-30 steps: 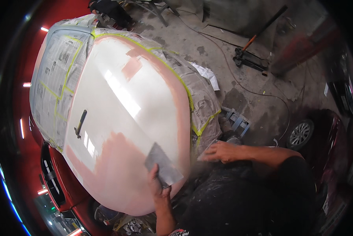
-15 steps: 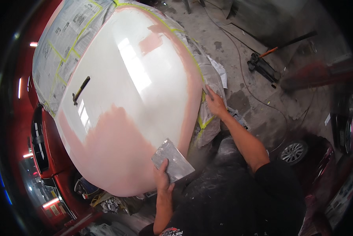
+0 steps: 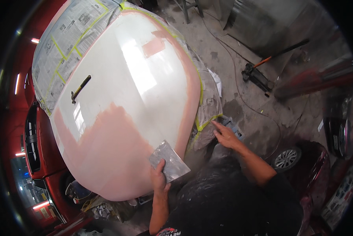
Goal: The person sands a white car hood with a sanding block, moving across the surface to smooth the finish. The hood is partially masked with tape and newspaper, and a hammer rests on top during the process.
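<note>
A car hood (image 3: 105, 165), white with pink filler or primer patches, lies before me. At its near edge my left hand (image 3: 159, 179) grips a flat rectangular metal plate (image 3: 170, 160), thumb on top and the other fingers underneath. The plate's grey face is smeared. My right hand (image 3: 226, 135) hovers beside the hood's right corner, near a masking sheet (image 3: 209, 106) edged with yellow-green tape. Its index finger is stretched out and the thumb stands apart; I see nothing in it, though the palm side is hidden. A hammer (image 3: 81, 89) with a dark handle rests on the hood's left part.
Newspaper masking (image 3: 72, 29) covers the area beyond the hood. On the right floor stand a trolley jack (image 3: 258, 78) with an orange-and-black handle and a trailing hose (image 3: 239, 92). A dark red car with a silver wheel (image 3: 287, 158) is at lower right; a red vehicle (image 3: 52, 165) is at left.
My right hand has moved back toward me from the hood's right edge, away from the taped border. The left hand still holds the plate in nearly the same place. The view has shifted slightly.
</note>
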Available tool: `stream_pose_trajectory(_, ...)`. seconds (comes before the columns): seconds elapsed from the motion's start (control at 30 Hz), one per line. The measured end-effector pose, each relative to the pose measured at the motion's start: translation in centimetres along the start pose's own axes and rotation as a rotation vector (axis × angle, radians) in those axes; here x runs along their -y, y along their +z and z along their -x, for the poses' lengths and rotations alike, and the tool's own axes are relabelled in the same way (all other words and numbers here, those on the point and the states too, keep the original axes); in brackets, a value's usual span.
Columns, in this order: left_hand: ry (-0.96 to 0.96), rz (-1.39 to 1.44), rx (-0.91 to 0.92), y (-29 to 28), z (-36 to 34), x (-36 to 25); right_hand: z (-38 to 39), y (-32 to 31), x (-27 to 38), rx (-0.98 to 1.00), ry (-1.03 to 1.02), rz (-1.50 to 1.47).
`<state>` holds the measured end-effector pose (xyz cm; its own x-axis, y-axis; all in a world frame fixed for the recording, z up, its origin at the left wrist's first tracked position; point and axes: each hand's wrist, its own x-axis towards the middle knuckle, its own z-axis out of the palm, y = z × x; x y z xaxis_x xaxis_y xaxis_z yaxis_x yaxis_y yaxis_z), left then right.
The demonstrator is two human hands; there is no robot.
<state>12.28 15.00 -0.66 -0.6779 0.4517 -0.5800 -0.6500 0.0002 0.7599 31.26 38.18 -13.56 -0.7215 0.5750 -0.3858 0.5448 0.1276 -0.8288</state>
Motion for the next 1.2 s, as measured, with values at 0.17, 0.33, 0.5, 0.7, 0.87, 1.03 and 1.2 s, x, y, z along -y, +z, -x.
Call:
stream_pose_trajectory(0.17, -0.058, 0.084, 0.050, 0.3, -0.2, 2.4, 5.4, -1.8, 7.9, -0.015, -0.612, 0.131)
stream_pose_trajectory(0.33, -0.091, 0.099, 0.141, 1.5, 0.4, 0.8, 9.6, 1.3, 11.0, 0.134, -1.092, 0.239)
stream_pose_trajectory(0.5, -0.107, 0.139, 0.228, 1.9, 2.4, -1.3, 9.1, -1.7, 9.1, 0.078, -0.908, 0.543)
stream_pose_trajectory(0.7, -0.185, 0.044, 0.422, 1.6, 4.4, -2.8, 7.2, -4.3, 10.4, -0.056, -0.349, -0.172)
stream_pose_trajectory(0.87, -0.253, 0.155, 0.406, 1.8, 2.3, 2.5, 5.3, -2.2, 11.3, 0.203, -0.051, -0.655)
stream_pose_trajectory(1.03, -0.153, 0.210, 0.441, 2.3, 5.7, -3.9, 7.6, -4.8, 12.1, 0.261, -0.178, 0.577)
stream_pose_trajectory(1.2, 0.282, 0.202, 0.297, 1.8, 6.2, -4.3, 8.1, -4.4, 14.2, -0.382, -0.305, -0.113)
